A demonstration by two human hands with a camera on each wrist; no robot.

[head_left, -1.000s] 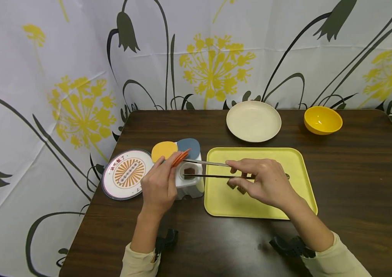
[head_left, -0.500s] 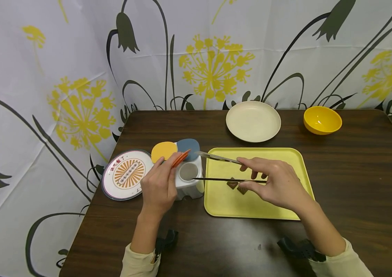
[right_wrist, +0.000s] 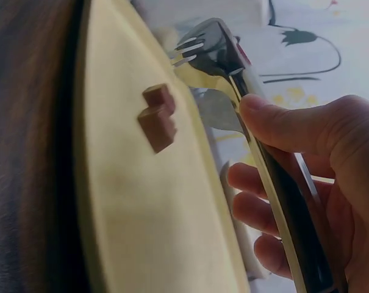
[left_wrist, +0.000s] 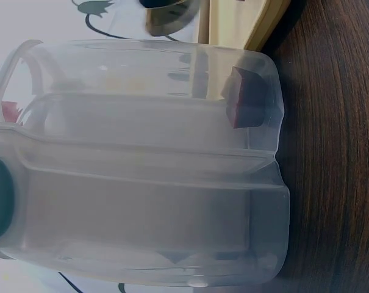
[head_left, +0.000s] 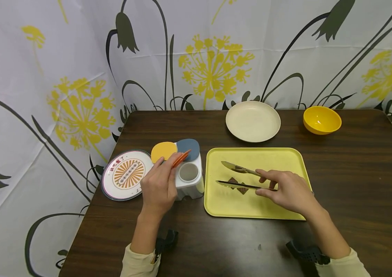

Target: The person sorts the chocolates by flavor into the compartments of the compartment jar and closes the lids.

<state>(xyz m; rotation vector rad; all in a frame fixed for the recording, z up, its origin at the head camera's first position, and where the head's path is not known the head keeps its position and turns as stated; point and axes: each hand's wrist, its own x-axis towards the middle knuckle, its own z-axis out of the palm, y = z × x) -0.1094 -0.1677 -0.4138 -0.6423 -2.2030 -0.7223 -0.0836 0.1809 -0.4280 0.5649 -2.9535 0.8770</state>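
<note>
Right hand (head_left: pixel 291 191), seen from the head camera, curls around the rear end of a pair of metal tongs (head_left: pixel 241 177), thumb on the near arm and fingers on the far one. The tongs' arms stand apart, their tips over the left half of the yellow tray (head_left: pixel 296 157), with two brown cubes (head_left: pixel 237 185) lying on the tray by the near arm. The left hand (head_left: pixel 159 186) grips a white plastic container (head_left: pixel 190 181) just off the tray's left edge, and its fingers hold an orange lid (head_left: pixel 181 157) lifted from a round opening. A yellow lid (head_left: pixel 164 151) and a blue lid (head_left: pixel 188 147) cover the container's far side. A patterned plate (head_left: pixel 125 174) lies near the tabletop's left edge; a cream plate (head_left: pixel 253 120) and a yellow bowl (head_left: pixel 322 120) sit along the far edge.

From the left wrist, the translucent container (left_wrist: pixel 141 165) fills the picture, a brown cube (left_wrist: pixel 244 99) inside against its wall, the tray's rim (left_wrist: pixel 263 24) beyond.

From the right wrist, the thumb (right_wrist: pixel 294 125) presses on the tongs (right_wrist: pixel 233 79), fingers (right_wrist: pixel 257 210) curled beneath. Their toothed tips hover past the two cubes (right_wrist: pixel 158 116), which touch each other on the tray (right_wrist: pixel 147 232).
</note>
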